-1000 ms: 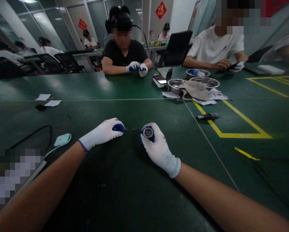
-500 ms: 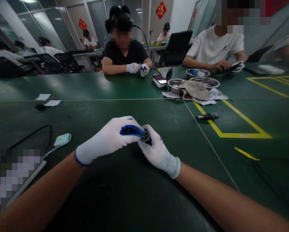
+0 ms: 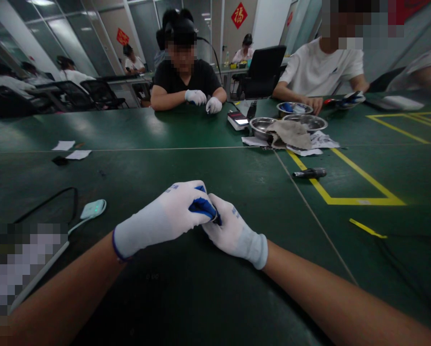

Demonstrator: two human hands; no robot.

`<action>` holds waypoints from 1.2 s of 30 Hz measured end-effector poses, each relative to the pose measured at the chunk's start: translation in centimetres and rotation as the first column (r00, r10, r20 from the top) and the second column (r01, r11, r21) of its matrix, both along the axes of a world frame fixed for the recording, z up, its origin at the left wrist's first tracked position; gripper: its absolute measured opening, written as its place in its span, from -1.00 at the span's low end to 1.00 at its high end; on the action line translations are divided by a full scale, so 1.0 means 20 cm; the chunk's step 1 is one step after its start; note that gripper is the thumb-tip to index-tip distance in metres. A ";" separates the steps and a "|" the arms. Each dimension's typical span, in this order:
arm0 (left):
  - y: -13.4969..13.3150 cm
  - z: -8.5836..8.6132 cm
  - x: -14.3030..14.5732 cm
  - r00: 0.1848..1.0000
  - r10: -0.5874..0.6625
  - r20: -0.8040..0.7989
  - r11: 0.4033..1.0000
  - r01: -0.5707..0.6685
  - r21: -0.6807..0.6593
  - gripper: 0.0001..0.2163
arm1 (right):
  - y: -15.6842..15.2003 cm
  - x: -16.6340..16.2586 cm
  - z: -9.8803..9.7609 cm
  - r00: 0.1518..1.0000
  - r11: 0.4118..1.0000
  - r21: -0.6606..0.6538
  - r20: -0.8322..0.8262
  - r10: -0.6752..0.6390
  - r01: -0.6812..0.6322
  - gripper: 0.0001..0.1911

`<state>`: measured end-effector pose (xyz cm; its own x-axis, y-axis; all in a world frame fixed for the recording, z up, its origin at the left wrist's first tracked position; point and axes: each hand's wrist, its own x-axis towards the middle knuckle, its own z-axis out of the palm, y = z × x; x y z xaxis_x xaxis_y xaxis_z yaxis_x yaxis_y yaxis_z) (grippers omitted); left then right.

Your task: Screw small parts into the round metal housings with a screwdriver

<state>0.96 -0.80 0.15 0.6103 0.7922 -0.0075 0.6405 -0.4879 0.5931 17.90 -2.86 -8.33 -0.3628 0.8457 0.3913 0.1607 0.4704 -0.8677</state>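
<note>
Both my hands wear white gloves with blue-coated palms and meet above the green table (image 3: 157, 298). My right hand (image 3: 229, 228) is closed around a small round part with a metal rim (image 3: 214, 218), of which only a sliver shows. My left hand (image 3: 181, 206) is closed in a pinch, its blue fingertips over the open end of that part. Whatever lies between the left fingertips is hidden. On the right, apart from my hands, lies a black tool with a metal tip (image 3: 310, 173).
Metal bowls (image 3: 262, 126) and a grey cloth (image 3: 291, 134) stand at the back right. Beside them is a small device with a lit screen (image 3: 238, 120). A white cable adapter (image 3: 93, 208) lies at left. Two co-workers sit across the table, one with gloved hands (image 3: 204, 100).
My left fingertips have come down over the round part's opening, which showed more before. Both hands have dropped slightly. The co-worker's gloved hands opposite have moved a little.
</note>
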 end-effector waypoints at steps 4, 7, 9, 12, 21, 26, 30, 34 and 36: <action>-0.03 0.00 0.02 0.991 -0.070 -0.113 0.982 0.088 0.167 -0.90 | 0.00 0.00 0.00 1.000 1.000 -0.016 -0.013 0.004 -0.004 -0.92; -0.04 0.01 0.04 0.988 -0.037 -0.149 0.975 0.069 0.213 -0.89 | 0.01 0.01 -0.01 1.000 1.000 -0.018 -0.025 -0.011 0.010 -0.89; -0.04 0.02 0.05 0.989 0.074 -0.129 0.972 -0.043 0.230 -0.91 | 0.01 0.01 -0.01 0.999 0.999 -0.038 -0.030 -0.031 0.030 -0.89; -0.02 0.01 0.05 0.980 0.198 0.015 0.962 -0.197 0.188 -0.82 | 0.02 0.01 -0.03 0.989 0.991 -0.050 -0.086 -0.124 0.120 -0.76; 0.04 -0.10 0.03 0.975 0.097 0.199 0.995 -0.091 -0.035 -0.69 | 0.02 -0.02 -0.09 0.962 0.971 -0.037 -0.128 -0.240 0.238 -0.06; 0.13 -0.09 -0.03 0.949 0.237 0.207 0.969 -0.247 0.022 -0.64 | 0.05 -0.01 -0.13 0.875 0.880 0.026 -0.121 -0.468 0.474 -0.07; 0.36 -0.20 -0.10 0.905 0.418 0.074 0.855 -0.420 0.304 -0.60 | 0.11 0.02 -0.17 0.772 0.781 0.002 -0.154 -0.617 0.624 -0.30; 0.63 -0.34 -0.10 0.890 0.450 -0.075 0.836 -0.390 0.386 -0.61 | 0.18 0.06 -0.21 0.619 0.636 -0.026 -0.207 -0.758 0.771 -0.54; 0.73 -0.37 -0.07 0.893 0.439 -0.095 0.841 -0.371 0.394 -0.59 | 0.22 0.11 -0.22 0.530 0.551 -0.034 -0.228 -0.817 0.834 -0.64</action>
<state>-0.38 13.73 -7.17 0.2491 0.9363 0.2477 0.9034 -0.3168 0.2890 20.12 1.47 -12.69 0.5729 0.6951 0.4342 0.3441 0.2769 -0.8972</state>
